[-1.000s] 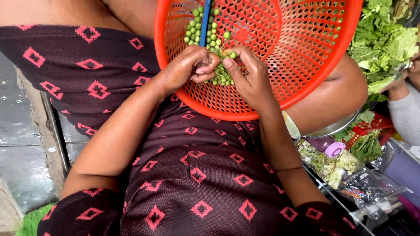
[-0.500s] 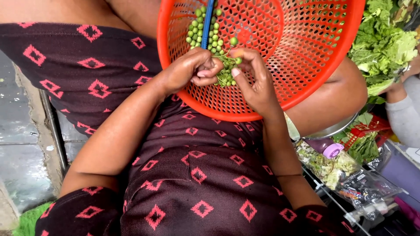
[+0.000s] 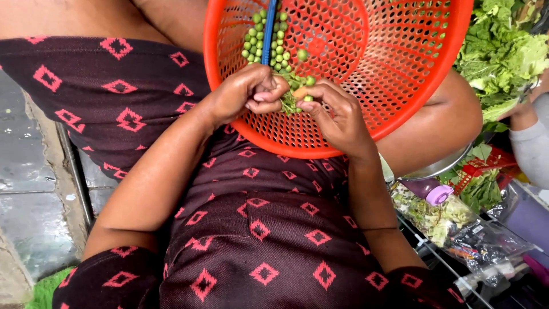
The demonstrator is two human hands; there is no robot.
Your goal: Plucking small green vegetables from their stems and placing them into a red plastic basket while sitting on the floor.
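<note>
head view, looking down on a lap in a dark maroon dress (image 3: 257, 229) with pink diamond marks. orange plastic basket (image 3: 400, 86) resting on the lap, tilted toward the camera, its wall full of small holes. inside, near the upper left part, a pile of small round green berries (image 3: 266, 43) with a blue stick (image 3: 269, 23) lying across the pile. left hand (image 3: 243, 94) at the lower wall of the basket, fingers curled together, thumb and forefinger pinched on a small green sprig (image 3: 290, 98) of the berries. right hand (image 3: 340, 117) just beside, touching the same sprig, fingertips closed together on one berry (image 3: 309, 98) and a small orange-brown piece. to the right of the basket, leafy greens (image 3: 503, 51), a metal bowl rim (image 3: 440, 166) under the knee, clear plastic bags of herbs (image 3: 446, 220) and a purple cap (image 3: 439, 194). grey sleeve (image 3: 532, 149) of another person at the right edge. wet grey pavement (image 3: 28, 171) at the left.
</note>
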